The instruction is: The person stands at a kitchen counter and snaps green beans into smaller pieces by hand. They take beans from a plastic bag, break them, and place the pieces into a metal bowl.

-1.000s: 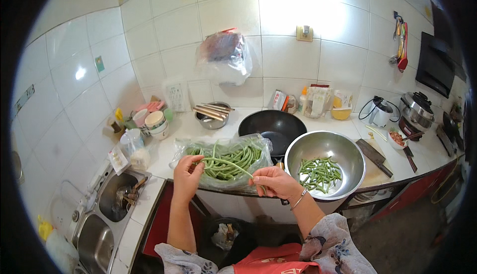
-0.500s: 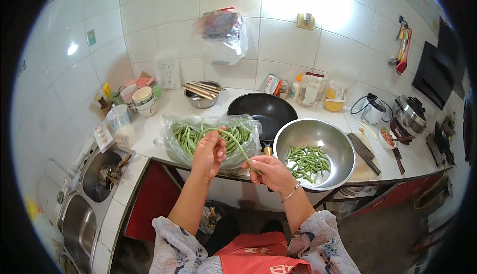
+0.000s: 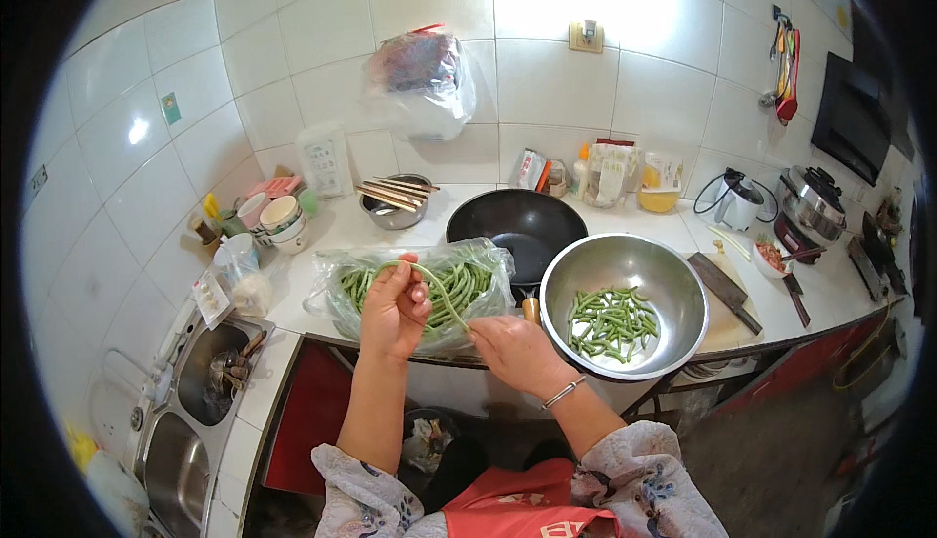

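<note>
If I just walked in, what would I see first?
Probably the big, shiny, round steel bowl, right of the middle, holding short green bean pieces. Left of it, the left hand and right hand hold one long, curved green bean before a clear plastic bag of beans.

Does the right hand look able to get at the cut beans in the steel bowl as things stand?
Probably yes: the right hand is close to the steel bowl, and nothing covers the cut beans inside. It does appear occupied, though, pinching one end of a long green bean.
</note>
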A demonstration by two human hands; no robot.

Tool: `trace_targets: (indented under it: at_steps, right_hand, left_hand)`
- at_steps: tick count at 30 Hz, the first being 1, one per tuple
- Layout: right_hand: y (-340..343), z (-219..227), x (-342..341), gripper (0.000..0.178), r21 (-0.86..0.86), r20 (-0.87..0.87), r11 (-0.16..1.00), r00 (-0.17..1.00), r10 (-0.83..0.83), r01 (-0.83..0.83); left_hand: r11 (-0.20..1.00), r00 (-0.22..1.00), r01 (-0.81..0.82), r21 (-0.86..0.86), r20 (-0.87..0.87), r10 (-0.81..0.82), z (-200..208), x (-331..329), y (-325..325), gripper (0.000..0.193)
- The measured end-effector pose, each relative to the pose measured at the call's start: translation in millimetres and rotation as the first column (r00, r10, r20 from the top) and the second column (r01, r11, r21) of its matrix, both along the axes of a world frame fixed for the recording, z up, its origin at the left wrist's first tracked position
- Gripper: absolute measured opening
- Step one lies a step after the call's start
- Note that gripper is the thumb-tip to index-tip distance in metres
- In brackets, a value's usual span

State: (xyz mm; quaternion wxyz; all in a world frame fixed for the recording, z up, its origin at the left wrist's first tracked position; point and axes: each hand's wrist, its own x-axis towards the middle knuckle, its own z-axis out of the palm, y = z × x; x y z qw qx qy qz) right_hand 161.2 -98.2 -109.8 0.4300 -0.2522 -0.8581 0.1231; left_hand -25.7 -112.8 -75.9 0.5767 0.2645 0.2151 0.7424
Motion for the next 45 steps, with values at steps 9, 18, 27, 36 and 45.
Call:
trace_targets:
  at_steps: [9, 18, 27, 36, 45]
  right_hand:
    - [10.1, 6.6, -0.1, 0.016, -0.095, 0.038, 0.940, 0.945, -0.324, 0.327]
    - [21.5, 5.1, -3.7, 0.020, -0.247, -0.002, 0.866, 0.893, -0.450, 0.436]
    - [16.7, 25.6, 5.5, 0.022, -0.591, -0.384, 0.788, 0.919, -0.085, -0.174]
    - [-4.4, 27.6, 7.1, 0.020, -0.721, -0.505, 0.563, 0.863, -0.029, -0.403]
    - [21.2, 3.9, -4.0, 0.019, -0.726, -0.620, 0.460, 0.776, -0.117, -0.511]
  left_hand:
    - [0.992, 0.977, -0.128, 0.022, -0.166, 0.130, -4.8, 15.4, -15.6, 0.013]
    - [0.963, 0.950, -0.201, 0.182, -0.204, 0.237, -22.0, 42.4, -33.8, 0.011]
    - [0.987, 0.996, -0.083, 0.134, -0.011, 0.085, -14.8, 21.0, -34.0, 0.012]
    - [0.997, 0.999, -0.042, 0.071, 0.014, 0.041, -28.7, 21.7, -29.7, 0.011]
    - [0.981, 0.966, 0.193, 0.027, 0.172, -0.195, -25.6, 11.5, -19.9, 0.013]
